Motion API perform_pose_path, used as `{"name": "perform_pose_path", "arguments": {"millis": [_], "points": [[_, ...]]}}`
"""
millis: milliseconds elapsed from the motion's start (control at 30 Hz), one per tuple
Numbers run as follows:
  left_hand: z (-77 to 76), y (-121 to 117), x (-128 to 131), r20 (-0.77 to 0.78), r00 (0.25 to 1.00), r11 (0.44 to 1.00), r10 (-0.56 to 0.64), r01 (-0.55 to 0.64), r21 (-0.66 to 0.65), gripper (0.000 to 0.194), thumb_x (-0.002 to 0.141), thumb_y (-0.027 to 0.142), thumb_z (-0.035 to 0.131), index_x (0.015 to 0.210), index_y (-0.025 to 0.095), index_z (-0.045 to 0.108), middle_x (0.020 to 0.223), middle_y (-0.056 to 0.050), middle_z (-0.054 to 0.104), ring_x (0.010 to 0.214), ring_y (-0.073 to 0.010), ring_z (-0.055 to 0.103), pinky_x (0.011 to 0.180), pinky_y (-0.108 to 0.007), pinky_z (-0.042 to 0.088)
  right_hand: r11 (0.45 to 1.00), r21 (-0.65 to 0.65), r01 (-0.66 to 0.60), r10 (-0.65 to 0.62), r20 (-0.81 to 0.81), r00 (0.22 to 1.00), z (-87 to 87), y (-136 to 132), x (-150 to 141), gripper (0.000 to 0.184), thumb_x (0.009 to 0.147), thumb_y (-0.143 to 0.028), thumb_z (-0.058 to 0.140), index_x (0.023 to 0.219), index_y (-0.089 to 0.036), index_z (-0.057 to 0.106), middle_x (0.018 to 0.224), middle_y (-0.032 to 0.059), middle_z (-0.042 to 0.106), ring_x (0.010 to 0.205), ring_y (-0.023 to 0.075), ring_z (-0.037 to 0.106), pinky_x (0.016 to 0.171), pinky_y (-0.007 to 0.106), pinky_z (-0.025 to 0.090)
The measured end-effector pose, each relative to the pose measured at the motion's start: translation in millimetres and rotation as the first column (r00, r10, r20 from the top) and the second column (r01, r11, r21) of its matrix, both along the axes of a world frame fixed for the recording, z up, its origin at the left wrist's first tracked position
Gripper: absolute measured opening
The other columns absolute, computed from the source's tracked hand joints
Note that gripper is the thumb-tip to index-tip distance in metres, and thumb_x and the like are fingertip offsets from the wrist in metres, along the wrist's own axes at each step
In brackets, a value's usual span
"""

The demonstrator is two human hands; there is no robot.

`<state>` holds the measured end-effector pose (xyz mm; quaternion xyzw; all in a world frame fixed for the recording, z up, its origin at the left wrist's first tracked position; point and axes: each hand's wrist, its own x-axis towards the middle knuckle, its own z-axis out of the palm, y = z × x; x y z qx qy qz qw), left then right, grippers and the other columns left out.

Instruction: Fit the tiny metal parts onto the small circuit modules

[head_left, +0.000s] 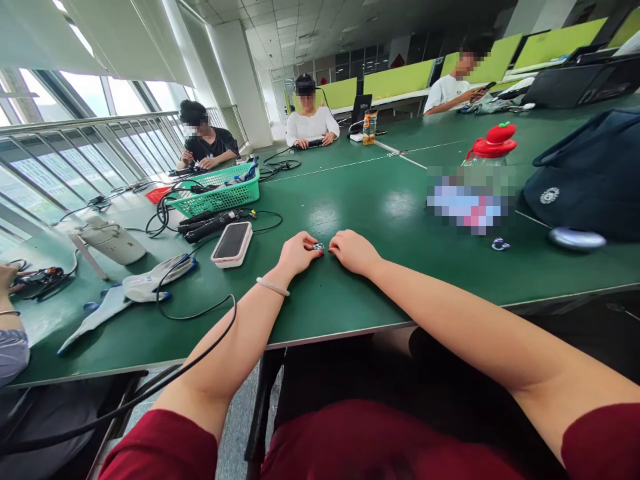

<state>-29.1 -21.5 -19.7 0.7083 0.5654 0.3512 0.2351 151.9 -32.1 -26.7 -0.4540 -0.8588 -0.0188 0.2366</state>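
Both my hands rest on the green table (350, 293), close together. My left hand (299, 253) has its fingers curled and pinches one side of a tiny dark part (319, 247) lying on the table. My right hand (353, 251) is curled too, its fingertips touching the same part from the other side. A pale bracelet sits on my left wrist. A black cable (200, 333) runs over my left forearm.
A pink-and-white phone-like device (232, 243), black tools (207, 225) and a green basket (220, 190) lie left of my hands. A red-capped bottle (487, 150), a dark bag (587, 177) and a small ring-like piece (500, 245) are on the right. Other people sit around the table.
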Motion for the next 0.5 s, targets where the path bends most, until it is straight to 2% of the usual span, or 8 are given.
{"name": "perform_pose_path", "arguments": {"millis": [133,333,500], "points": [[-2.1,0.8,1.6,0.066,0.993,0.995,-0.097,0.098,-0.004,0.029,0.058,0.028,0.078,0.080,0.019,0.060,0.076,-0.002,0.068,0.073,-0.0173,0.063,0.071,-0.031,0.048,0.997,0.062,-0.047,0.051,-0.075,0.996,5.3,-2.5,1.7,0.018,0.092,-0.017,0.046,0.090,-0.014,0.064,0.094,0.0091,0.063,0.091,0.0199,0.054,0.084,0.031,0.042],[-4.3,0.7,3.3,0.153,0.961,0.973,-0.230,0.232,0.004,0.032,0.059,0.033,0.078,0.079,0.018,0.059,0.075,-0.002,0.068,0.071,-0.0157,0.063,0.070,-0.031,0.049,0.987,0.113,-0.118,0.132,-0.121,0.984,8.5,-4.4,1.0,0.018,0.091,-0.015,0.046,0.088,-0.017,0.063,0.093,0.0082,0.063,0.089,0.0205,0.054,0.084,0.033,0.043],[-2.6,-0.8,2.7,0.177,0.954,0.969,-0.240,0.247,-0.018,0.032,0.058,0.032,0.078,0.078,0.017,0.059,0.076,-0.003,0.068,0.071,-0.0163,0.063,0.069,-0.032,0.049,0.983,0.120,-0.136,0.152,-0.142,0.978,6.9,-2.8,2.3,0.018,0.090,-0.015,0.048,0.086,-0.017,0.065,0.092,0.0077,0.064,0.088,0.0200,0.055,0.083,0.032,0.043]]}}
